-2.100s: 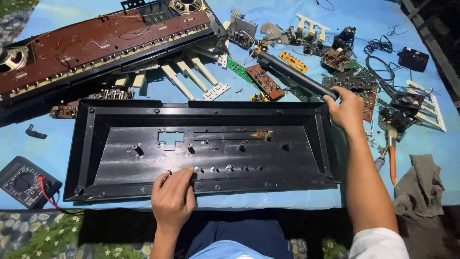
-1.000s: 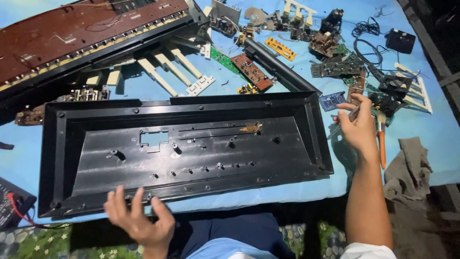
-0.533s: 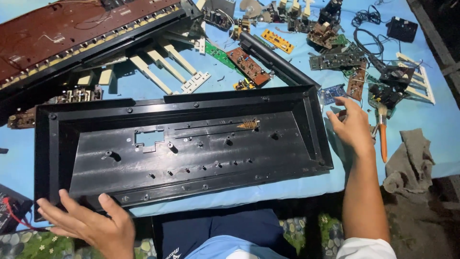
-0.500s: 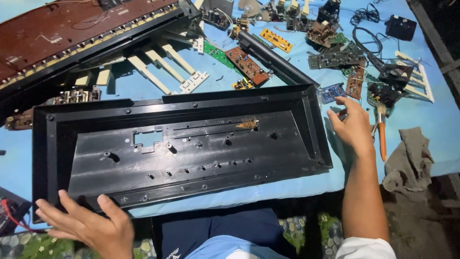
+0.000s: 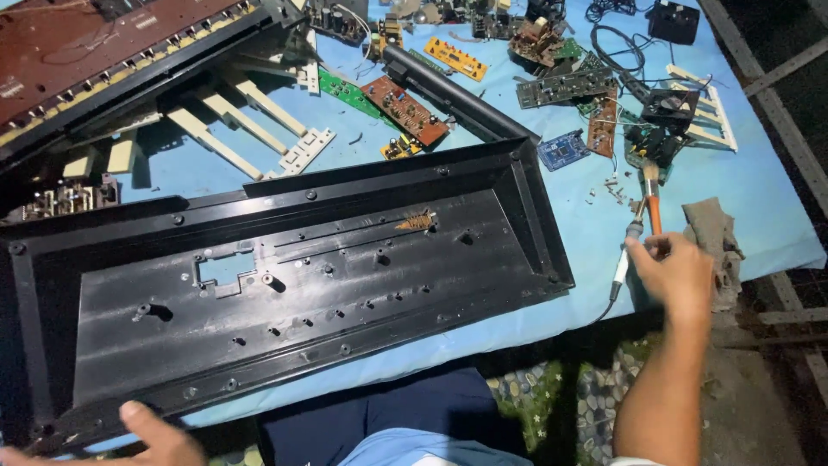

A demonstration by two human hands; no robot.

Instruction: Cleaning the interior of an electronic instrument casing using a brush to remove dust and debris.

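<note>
Right hand [image 5: 677, 274]: fingers loosely curled, reaching at the orange-handled screwdriver [image 5: 653, 200], just right of the black keyboard casing [image 5: 285, 285].
Left hand [image 5: 159, 436]: open, thumb at the casing's near edge.
Grey cloth [image 5: 714, 237]: beside the screwdriver.

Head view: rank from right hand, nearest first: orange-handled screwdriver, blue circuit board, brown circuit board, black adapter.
From the right hand:
1. Orange-handled screwdriver, just above the fingers.
2. Blue circuit board, up-left by the case corner.
3. Brown circuit board, farther left.
4. Black adapter, top edge.

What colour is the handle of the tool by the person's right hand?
Orange, on the screwdriver just above the right hand; the head view shows it.
</note>
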